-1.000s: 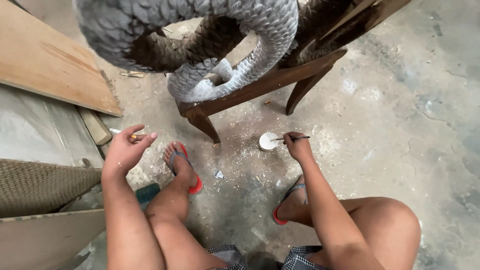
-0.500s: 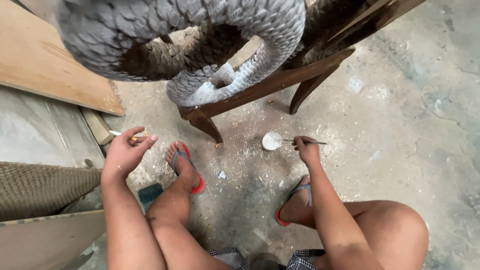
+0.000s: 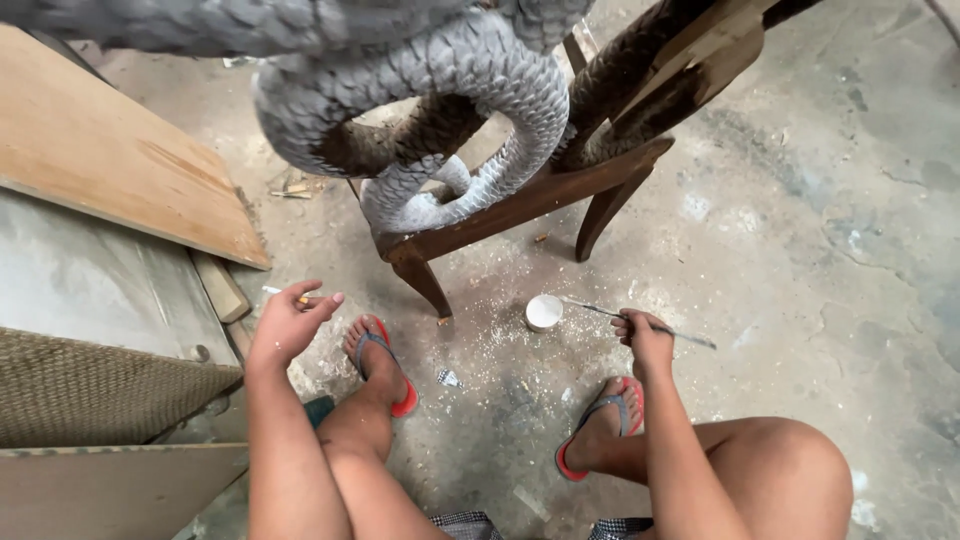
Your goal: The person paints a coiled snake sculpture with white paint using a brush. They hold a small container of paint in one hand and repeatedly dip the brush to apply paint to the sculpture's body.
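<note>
My right hand [image 3: 645, 335] grips a thin brush [image 3: 610, 315] whose tip points left toward a small white cup [image 3: 544, 312] on the concrete floor. My left hand [image 3: 290, 322] hovers open over the floor at the left, fingers spread, near a small stick [image 3: 285, 293] by the plank edge. A grey scaled snake carving [image 3: 450, 110] coils around a dark wooden stand [image 3: 520, 205] just beyond the cup. My feet in red sandals rest on the floor below the hands.
A large wooden board [image 3: 110, 160] lies at the left over a grey slab. A woven mat [image 3: 90, 385] sits at the lower left. Sawdust and chips [image 3: 480, 330] are scattered around the stand's leg [image 3: 420, 275].
The view has shifted slightly. My right hand has drawn the brush back to the right, away from the white cup. My left hand stays open at the left.
</note>
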